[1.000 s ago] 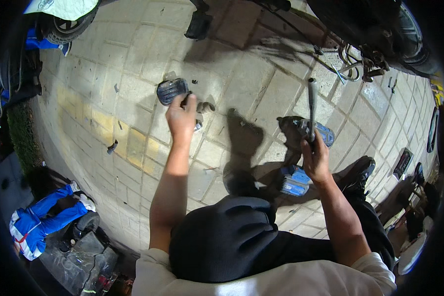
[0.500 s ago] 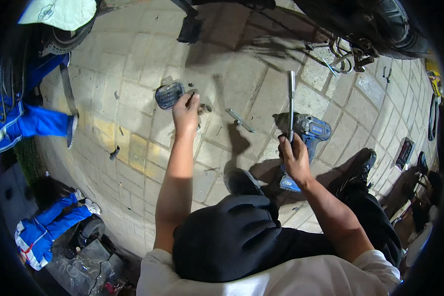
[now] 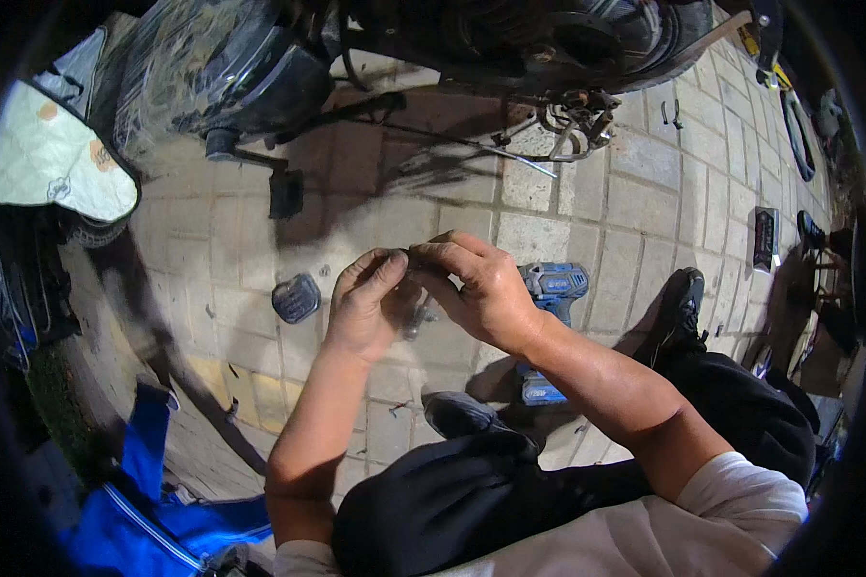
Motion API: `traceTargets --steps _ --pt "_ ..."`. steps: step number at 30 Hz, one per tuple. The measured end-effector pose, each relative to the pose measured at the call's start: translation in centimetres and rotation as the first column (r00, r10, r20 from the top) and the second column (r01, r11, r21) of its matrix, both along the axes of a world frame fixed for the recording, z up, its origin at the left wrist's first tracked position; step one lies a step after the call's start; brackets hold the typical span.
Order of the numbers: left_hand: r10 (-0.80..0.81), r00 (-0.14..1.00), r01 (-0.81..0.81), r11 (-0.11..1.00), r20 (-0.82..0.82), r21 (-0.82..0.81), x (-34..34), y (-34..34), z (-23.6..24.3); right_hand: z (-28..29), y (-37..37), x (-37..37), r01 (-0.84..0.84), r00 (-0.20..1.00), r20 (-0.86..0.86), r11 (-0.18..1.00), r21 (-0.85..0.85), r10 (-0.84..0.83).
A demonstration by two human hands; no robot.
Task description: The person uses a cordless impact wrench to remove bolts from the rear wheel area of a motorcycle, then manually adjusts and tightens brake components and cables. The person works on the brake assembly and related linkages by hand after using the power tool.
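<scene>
My left hand (image 3: 363, 300) and my right hand (image 3: 486, 288) meet in front of me above the paving. Fingers and thumbs of both are pinched together at one spot, around something small and dark that I cannot make out. Below and between them a small metal part (image 3: 416, 322) shows on the ground, partly covered by my right hand. Beyond my right wrist lies a blue and grey cordless impact driver (image 3: 556, 281), its middle hidden by my forearm. A dark, rounded-square pad or cover (image 3: 296, 298) rests on the bricks left of my left hand.
Across the top stands a dirty motorbike (image 3: 260, 87), its black pedal (image 3: 286, 192) reaching down. A metal bracket assembly (image 3: 577, 125) and a thin rod (image 3: 529, 165) lie near it. A person in blue clothing (image 3: 163, 519) is at the lower left. A dark box (image 3: 765, 238) sits far right.
My right hand has come left to meet my left hand, and the long socket bar it held no longer shows. My head view has shifted, bringing more of the motorbike in.
</scene>
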State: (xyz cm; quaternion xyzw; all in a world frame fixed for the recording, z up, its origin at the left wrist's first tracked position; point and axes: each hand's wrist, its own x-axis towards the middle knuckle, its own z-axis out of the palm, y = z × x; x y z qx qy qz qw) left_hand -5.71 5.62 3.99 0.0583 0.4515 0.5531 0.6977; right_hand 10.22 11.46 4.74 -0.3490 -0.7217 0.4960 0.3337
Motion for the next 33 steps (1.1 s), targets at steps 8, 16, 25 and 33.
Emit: traceTargets --steps 8,16,25,33 --pt "-0.068 0.941 0.068 0.998 -0.331 -0.009 -0.2 13.3 -2.0 -2.5 6.1 1.9 0.409 0.909 0.065 0.851 -0.328 -0.412" --pt "-0.155 0.977 0.197 0.911 -0.144 0.362 0.8 20.8 -6.2 -5.4 10.4 0.2 0.467 0.843 -0.124 0.827 -0.313 -0.524" --pt "-0.179 0.982 0.187 0.945 -0.057 0.269 -0.6 22.3 -7.6 -6.8 11.3 -3.5 0.534 0.695 -0.294 0.744 -0.401 -0.657" --pt "-0.165 0.980 0.192 0.925 -0.109 0.329 -0.4 22.2 -7.7 -6.9 11.6 -5.3 0.622 0.621 -0.283 0.679 -0.389 -0.731"
